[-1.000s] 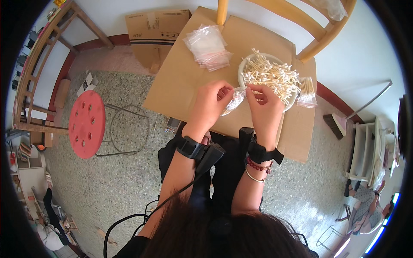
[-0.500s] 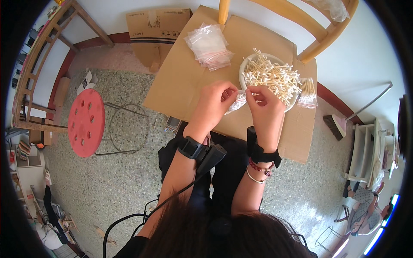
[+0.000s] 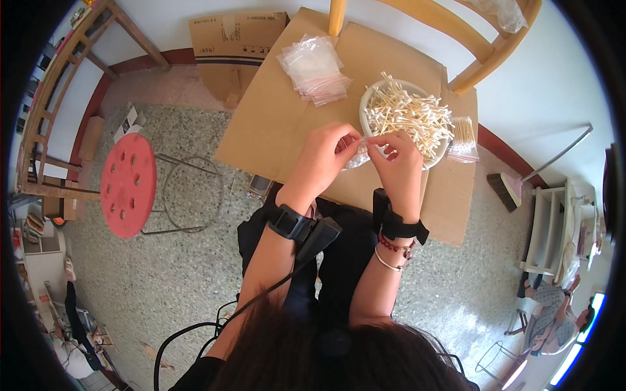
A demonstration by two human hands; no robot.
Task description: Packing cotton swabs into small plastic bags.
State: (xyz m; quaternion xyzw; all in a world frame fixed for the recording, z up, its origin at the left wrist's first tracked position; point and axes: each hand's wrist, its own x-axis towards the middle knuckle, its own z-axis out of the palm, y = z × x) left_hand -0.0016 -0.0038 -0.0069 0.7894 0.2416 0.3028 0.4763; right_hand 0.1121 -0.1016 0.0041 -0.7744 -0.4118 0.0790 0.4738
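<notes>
Between my two hands is a small clear zip bag (image 3: 356, 158) with white-tipped cotton swabs inside, much of it hidden by my fingers. My left hand (image 3: 331, 151) pinches its upper edge. Thumb and forefinger of my right hand (image 3: 398, 159) pinch the same edge, close beside the left fingertips. Just beyond my right hand stands a round white bowl (image 3: 366, 116) heaped with loose cotton swabs (image 3: 409, 117). A filled bag of swabs (image 3: 463, 139) lies to the right of the bowl. Flat zip bags (image 3: 314, 70) are piled on the far left of the cardboard.
A cardboard sheet (image 3: 267, 133) covers the seat of a wooden chair (image 3: 450, 29). A red round stool (image 3: 129, 186) stands on the left, with a cardboard box (image 3: 238, 49) against the wall. A broom (image 3: 505, 190) leans at right. Farther right another person (image 3: 554, 319) is seen.
My right fingertips have slid left along the bag's edge and now nearly meet my left fingertips. The whole view has shifted slightly.
</notes>
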